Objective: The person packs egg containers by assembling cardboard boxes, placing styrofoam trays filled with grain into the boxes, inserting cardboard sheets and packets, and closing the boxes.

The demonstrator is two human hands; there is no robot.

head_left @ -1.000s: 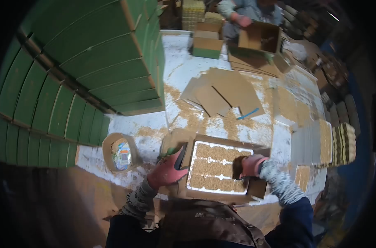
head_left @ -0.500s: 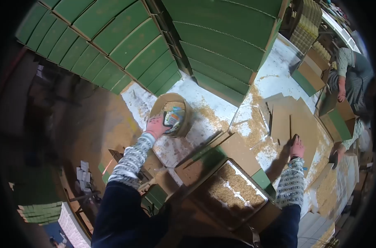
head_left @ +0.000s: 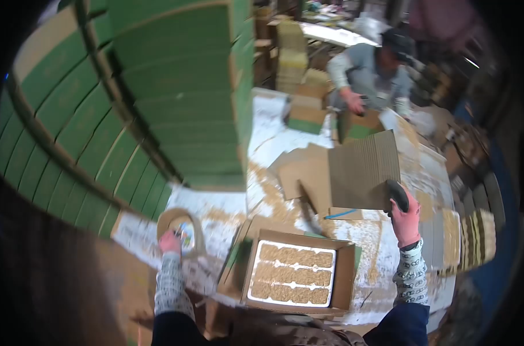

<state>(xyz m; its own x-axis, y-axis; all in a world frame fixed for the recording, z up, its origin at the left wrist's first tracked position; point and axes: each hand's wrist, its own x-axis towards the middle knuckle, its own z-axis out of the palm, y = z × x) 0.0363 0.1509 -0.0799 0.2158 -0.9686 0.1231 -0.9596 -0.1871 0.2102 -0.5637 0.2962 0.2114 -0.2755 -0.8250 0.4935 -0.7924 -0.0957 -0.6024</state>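
My right hand [head_left: 407, 222], in a pink glove with dark fingertips, grips the lower right corner of a brown corrugated cardboard sheet [head_left: 362, 167], which stands raised and tilted. At the left, my left hand [head_left: 169, 241] reaches over the near side of a round cardboard tub [head_left: 198, 233]. Its fingers are blurred and partly hidden among the tub's colourful contents. Between my arms sits an open cardboard box [head_left: 345, 277] holding a white tray [head_left: 292, 267] with several compartments filled with tan grain-like bits.
Tall stacks of green boxes [head_left: 175, 98] rise at the left and back. More flat cardboard [head_left: 302, 173] and a blue strip [head_left: 341, 214] lie on the white, grain-strewn table [head_left: 210, 202]. Across it, a co-worker [head_left: 365, 81] with pink gloves handles a green-sided box [head_left: 362, 124].
My right hand has lifted a cardboard sheet off the flat pile. The view has swung up and right, so the co-worker shows more fully. My left hand stays at the tub.
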